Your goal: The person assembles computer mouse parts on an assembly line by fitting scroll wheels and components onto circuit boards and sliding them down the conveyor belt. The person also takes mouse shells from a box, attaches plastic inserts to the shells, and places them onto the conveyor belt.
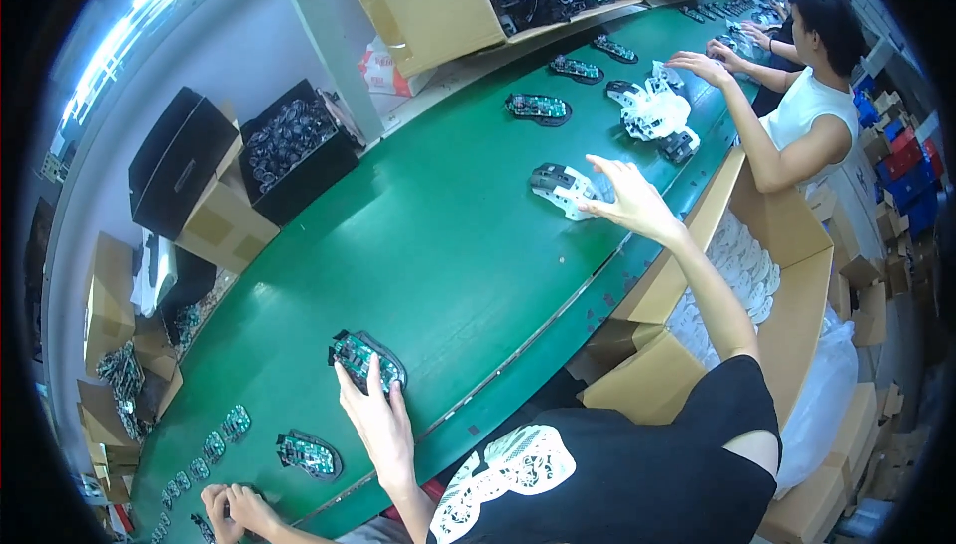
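Note:
My left hand reaches over the near part of the green belt, its fingers and thumb closed on a computer mouse base with a green circuit board on a black bottom. My right hand is stretched out farther to the right, fingers and thumb apart. Beside its thumb tip lies a black and white mouse shell; whether they touch I cannot tell. Past that hand is a heap of white mouse shells. Another mouse base lies left of my left hand.
A green conveyor belt curves across, with more mouse bases at its far side. An open carton of white parts stands by my right arm. Co-workers' hands are at lower left, others at upper right. Parts boxes line the far edge.

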`<action>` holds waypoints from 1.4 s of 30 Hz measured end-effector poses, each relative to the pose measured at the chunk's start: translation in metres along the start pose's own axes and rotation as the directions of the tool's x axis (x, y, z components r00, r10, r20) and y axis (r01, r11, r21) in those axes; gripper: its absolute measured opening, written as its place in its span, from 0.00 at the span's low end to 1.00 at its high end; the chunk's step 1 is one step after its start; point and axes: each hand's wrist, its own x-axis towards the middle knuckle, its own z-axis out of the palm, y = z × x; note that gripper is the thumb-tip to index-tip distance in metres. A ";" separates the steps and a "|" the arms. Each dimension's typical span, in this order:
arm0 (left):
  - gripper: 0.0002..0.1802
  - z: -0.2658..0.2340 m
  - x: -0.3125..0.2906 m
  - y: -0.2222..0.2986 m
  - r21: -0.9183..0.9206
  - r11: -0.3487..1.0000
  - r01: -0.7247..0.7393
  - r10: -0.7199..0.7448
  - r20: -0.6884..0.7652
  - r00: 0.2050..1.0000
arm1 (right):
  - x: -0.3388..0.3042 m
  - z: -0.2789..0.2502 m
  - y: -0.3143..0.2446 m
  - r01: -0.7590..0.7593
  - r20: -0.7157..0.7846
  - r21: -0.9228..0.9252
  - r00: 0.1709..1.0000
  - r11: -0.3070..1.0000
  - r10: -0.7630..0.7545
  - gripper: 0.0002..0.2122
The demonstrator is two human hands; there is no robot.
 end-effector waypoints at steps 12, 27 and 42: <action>0.29 -0.003 0.029 0.018 -0.142 0.988 0.064 -0.098 -0.248 0.964 | 0.042 0.000 -0.004 0.227 -0.064 0.088 0.973 0.970 -0.222 0.13; 0.15 0.007 0.034 0.014 -0.259 0.958 -0.125 -0.031 -0.526 0.850 | 0.197 0.065 -0.167 0.638 -0.254 0.402 0.767 0.657 -0.589 0.07; 0.21 -0.014 0.015 -0.039 -0.315 0.949 -0.025 -0.170 -0.578 0.798 | 0.418 0.214 -0.337 0.530 0.207 -0.363 0.848 0.766 -0.488 0.43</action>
